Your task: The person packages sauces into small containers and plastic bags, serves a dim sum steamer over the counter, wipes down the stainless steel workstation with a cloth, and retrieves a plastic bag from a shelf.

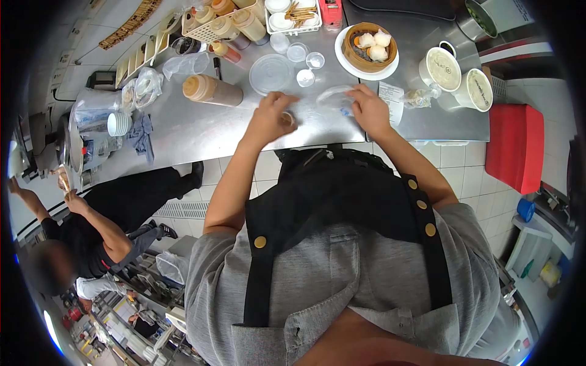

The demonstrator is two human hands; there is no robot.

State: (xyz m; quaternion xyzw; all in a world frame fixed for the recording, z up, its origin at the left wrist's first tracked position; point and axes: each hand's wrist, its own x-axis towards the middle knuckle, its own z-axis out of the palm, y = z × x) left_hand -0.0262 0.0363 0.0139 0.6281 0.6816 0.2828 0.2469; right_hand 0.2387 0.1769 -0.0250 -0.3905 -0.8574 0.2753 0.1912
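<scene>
- Clear plastic [332, 93]: I register it above the table [189, 134], pinched between the thumb and fingers of the right hand [370, 111].
- Left hand [269, 120]: fingers curled around a small round item [287, 119]; contents cannot be made out.
- Round clear lid [271, 74]: flat on the table, just beyond the left hand.
- Squeeze bottle [213, 91]: on its side, left of the lid.
- Bamboo steamer [352, 59]: on a white plate [364, 74], beyond the right hand, holding dumplings [379, 46].
</scene>
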